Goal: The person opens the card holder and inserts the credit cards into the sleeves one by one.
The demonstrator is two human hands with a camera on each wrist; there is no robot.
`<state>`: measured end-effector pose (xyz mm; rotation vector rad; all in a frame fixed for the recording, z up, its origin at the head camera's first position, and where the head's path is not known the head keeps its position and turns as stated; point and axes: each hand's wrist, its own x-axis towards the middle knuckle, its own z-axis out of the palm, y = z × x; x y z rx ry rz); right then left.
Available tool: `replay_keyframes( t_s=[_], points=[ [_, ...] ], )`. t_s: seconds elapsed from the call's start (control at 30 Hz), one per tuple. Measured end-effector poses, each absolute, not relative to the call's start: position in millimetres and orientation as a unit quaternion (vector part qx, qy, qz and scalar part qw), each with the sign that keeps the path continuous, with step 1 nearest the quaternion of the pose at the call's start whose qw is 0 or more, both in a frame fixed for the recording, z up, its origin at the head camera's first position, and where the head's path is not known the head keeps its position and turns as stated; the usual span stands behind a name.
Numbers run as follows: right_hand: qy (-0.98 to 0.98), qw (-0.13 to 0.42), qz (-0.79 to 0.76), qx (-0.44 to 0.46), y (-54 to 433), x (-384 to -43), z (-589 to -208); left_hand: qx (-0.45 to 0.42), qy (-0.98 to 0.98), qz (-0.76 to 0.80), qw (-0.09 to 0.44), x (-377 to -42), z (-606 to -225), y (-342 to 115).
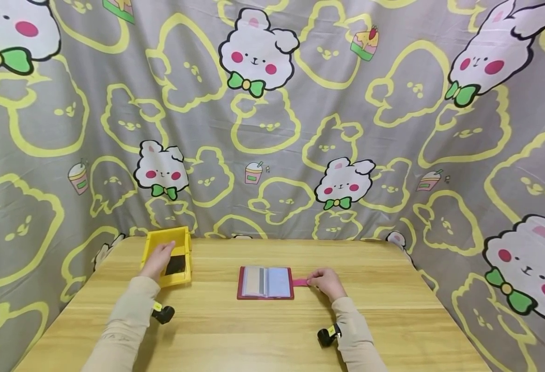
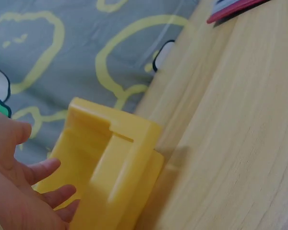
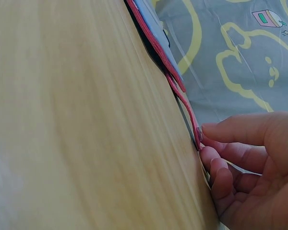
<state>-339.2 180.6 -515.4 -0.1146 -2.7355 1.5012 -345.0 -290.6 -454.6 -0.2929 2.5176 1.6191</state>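
Observation:
A small red card holder (image 1: 279,282) lies open flat on the table, clear sleeves showing. From its right edge sticks out a pink strap (image 1: 300,282), its end pinched between thumb and fingers of my right hand (image 1: 329,283). The right wrist view shows the strap (image 3: 186,106) slightly raised at the fingertips. My left hand (image 1: 157,261) is over the opening of a yellow plastic bin (image 1: 177,279), with fingers spread and relaxed in the left wrist view. Inside the bin lies a dark flat item (image 1: 176,264), partly hidden by the hand.
The wooden table (image 1: 235,336) ends at the back against a grey curtain (image 1: 295,217) with cartoon rabbits. Similar curtain hangs at both sides. The bin stands at the far left, with the card holder near the middle.

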Motion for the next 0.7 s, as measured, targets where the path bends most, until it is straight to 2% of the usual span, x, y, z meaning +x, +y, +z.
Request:
replay_keyframes(
  t_s=[0.43,0.7],
  points=[
    [-0.873,0.006,0.486,-0.037,180,-339,-515,-0.107,0.797,0.586,0.099,-358,-460,-300],
    [-0.873,0.007,0.486,-0.039,179,-338,-515,-0.124,0.764,0.626,0.093,-361,-464,-299]
  ],
)
